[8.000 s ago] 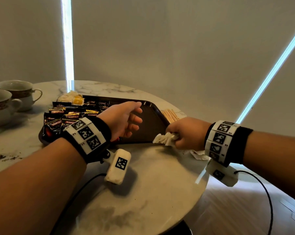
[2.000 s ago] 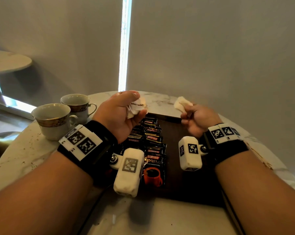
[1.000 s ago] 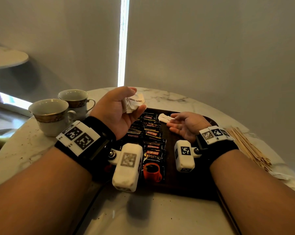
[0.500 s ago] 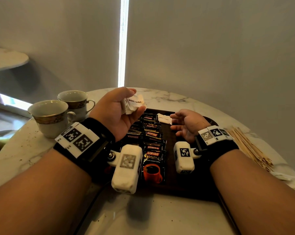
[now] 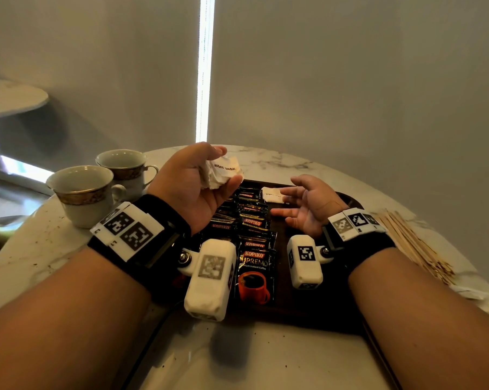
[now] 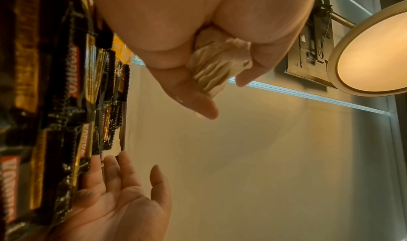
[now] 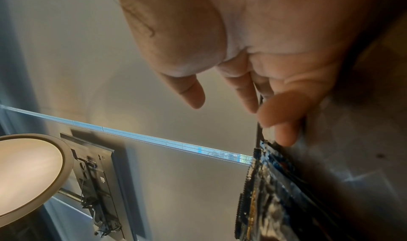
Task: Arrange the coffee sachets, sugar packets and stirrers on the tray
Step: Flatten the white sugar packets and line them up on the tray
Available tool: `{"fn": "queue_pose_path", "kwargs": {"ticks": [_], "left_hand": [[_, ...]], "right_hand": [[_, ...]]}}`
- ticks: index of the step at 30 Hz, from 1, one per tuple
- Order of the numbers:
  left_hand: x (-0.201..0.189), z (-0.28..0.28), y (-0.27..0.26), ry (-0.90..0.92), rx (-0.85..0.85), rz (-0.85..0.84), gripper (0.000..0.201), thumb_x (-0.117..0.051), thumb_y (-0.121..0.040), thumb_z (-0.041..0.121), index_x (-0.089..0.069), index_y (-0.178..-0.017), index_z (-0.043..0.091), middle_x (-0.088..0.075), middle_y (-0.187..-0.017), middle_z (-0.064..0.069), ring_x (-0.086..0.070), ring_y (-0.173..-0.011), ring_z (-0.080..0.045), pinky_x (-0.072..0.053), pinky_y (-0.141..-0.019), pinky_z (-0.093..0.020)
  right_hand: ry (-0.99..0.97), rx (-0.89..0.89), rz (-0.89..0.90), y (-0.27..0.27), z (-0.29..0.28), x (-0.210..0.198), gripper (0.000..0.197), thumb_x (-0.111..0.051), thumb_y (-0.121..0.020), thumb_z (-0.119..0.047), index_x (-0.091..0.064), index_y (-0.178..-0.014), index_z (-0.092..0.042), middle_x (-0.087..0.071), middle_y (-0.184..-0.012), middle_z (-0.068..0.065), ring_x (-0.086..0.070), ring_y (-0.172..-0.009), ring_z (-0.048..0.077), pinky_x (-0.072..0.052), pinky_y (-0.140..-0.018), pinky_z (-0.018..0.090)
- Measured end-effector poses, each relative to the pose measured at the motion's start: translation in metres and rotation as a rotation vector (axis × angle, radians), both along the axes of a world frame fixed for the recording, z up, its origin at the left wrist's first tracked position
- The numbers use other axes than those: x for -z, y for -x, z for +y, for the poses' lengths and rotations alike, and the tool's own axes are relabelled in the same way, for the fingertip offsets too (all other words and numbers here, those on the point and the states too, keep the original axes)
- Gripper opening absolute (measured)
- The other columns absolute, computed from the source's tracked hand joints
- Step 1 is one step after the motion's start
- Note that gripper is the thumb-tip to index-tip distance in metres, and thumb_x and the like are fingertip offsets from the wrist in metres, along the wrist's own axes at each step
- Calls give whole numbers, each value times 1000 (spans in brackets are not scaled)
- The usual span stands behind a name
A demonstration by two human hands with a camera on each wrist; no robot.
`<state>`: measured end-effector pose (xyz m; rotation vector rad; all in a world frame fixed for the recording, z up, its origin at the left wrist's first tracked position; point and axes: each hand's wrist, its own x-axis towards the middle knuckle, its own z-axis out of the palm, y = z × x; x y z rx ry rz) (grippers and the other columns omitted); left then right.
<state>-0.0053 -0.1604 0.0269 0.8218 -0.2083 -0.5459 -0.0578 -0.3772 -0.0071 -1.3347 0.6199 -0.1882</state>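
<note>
The left hand (image 5: 198,184) grips a bunch of sugar packets (image 5: 223,171) above the coffee sachets (image 5: 253,237) on the tray (image 5: 347,198), and the empty, relaxed right hand (image 5: 308,206), palm turned leftward, waits just beside, near one laid packet (image 5: 271,195).

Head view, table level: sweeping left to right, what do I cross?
Front teacup → rear teacup → left hand gripping sugar packets → coffee sachets → right hand, empty → stirrers.
</note>
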Motion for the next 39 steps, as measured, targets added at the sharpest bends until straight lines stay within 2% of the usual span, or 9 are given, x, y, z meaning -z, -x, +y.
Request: {"fn": "queue_pose_path", "kwargs": {"ticks": [6, 12, 18, 22, 26, 29, 34, 37, 39], "left_hand": [[-1, 1, 2, 11, 24, -4, 17, -57, -90, 9, -64, -105, 2, -51, -135, -31, -65, -100, -37, -59, -62, -27], [-1, -1, 4, 5, 40, 0, 27, -44, -90, -3, -62, -108, 3, -51, -130, -31, -66, -102, -41, -62, -71, -29], [0, -1, 6, -13, 103, -53, 31, -41, -91, -4, -62, -109, 8, -60, -122, -27, -74, -83, -39, -63, -72, -39], [-1, -2, 6, 13, 139, -93, 30, -42, -94, -4, -59, -115, 9, -66, -121, -25, -72, -90, -36, -63, -68, -40], [-3, -3, 8, -20, 97, -121, 28, -51, -91, -6, -61, -111, 12, -70, -105, -20, -71, -73, -26, -57, -52, -27], [-2, -3, 7, -34, 90, -139, 24, -54, -92, -5, -63, -107, 11, -69, -105, -21, -70, -69, -23, -55, -49, -25], [-1, -3, 7, -43, 103, -139, 27, -48, -94, -5, -63, -110, 11, -64, -106, -19, -67, -66, -21, -52, -47, -25], [0, -3, 6, -57, 81, -141, 30, -43, -92, -7, -64, -101, 13, -61, -101, -14, -67, -71, -21, -51, -47, -26], [-1, -4, 6, -63, 88, -135, 23, -48, -89, -5, -63, -94, 11, -60, -97, -13, -66, -68, -20, -51, -46, -24]], "right_hand": [[-2, 7, -7, 1, -2, 1, 52, -44, -97, -44, -60, -124, -3, -57, -135, 19, -68, -81, 29, -44, -48, 25], [-4, 48, -26, 3, -3, 0, 50, -43, -98, -46, -62, -119, -5, -59, -130, 16, -69, -83, 29, -44, -48, 26], [73, 9, -167, 12, 5, -31, 33, -50, -97, -42, -63, -102, -12, -61, -91, 6, -60, -68, 17, -42, -56, 28], [150, -211, -271, 27, 32, -59, 36, -64, -81, -43, -64, -98, -11, -60, -76, 1, -55, -60, 12, -38, -51, 24], [180, -324, -304, 32, 55, -63, 20, -68, -86, -18, -61, -99, -5, -68, -73, 3, -59, -55, 10, -45, -43, 19], [173, -284, -319, 32, 59, -62, 6, -61, -92, -4, -60, -98, -3, -72, -72, 4, -64, -54, 12, -48, -43, 21], [74, -213, -413, 28, 55, -62, 19, -51, -93, -2, -52, -112, -3, -71, -91, 15, -70, -72, 23, -53, -55, 25], [-26, -181, -503, 26, 51, -64, 11, -45, -92, 2, -53, -100, -1, -70, -89, 15, -72, -78, 27, -60, -70, 38], [-23, -181, -519, 26, 51, -65, 13, -49, -92, 4, -57, -99, -2, -71, -86, 14, -72, -78, 28, -61, -72, 41]]}}
